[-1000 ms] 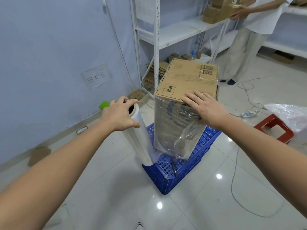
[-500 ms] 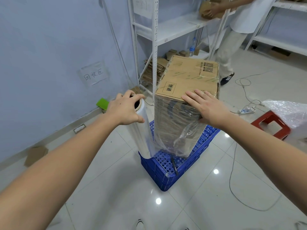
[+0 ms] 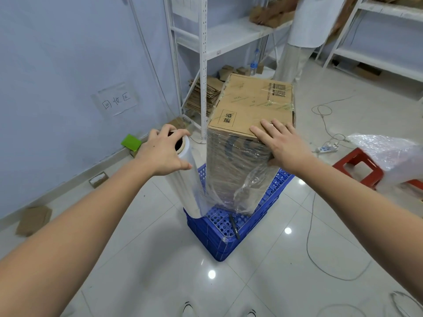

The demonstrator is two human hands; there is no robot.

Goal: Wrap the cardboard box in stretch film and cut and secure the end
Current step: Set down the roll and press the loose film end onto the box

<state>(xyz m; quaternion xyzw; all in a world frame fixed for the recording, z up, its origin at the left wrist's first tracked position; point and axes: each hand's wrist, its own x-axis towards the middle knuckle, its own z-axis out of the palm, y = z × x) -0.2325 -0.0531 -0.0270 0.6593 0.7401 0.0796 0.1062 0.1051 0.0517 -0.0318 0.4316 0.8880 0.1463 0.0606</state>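
Left hand [image 3: 165,153] grasps the top end of the stretch film roll [image 3: 187,179], fingers curled over the rim of its cardboard core; roll stands nearly upright, tilted slightly, its lower end at the near-left edge of the blue plastic crate [image 3: 231,234]; a sheet of film runs from the roll to the left near edge of the cardboard box [image 3: 249,124]. Right hand [image 3: 282,147] lies flat and released on the near right corner of the box top, fingers straight and spread, thumb down the film-covered side; it presses rather than grips. Box stands tall on the crate, its sides already covered in film, a loose film flap [image 3: 254,193] bunched at the lower right of the near face; top face bare cardboard with a printed stamp and a barcode label. A dark pen-like object [image 3: 234,229] lies on the crate grid in front of the box; type cannot be told. Crate sits on a white tiled floor [image 3: 160,259]; white metal shelving [image 3: 202,65] behind, flattened cartons [image 3: 201,94] under it; red stool [image 3: 359,168] to the right, carrying a plastic bag [image 3: 389,152]; a second person [image 3: 304,37] stands at the far shelves; paper sign [image 3: 116,101] on the left wall.
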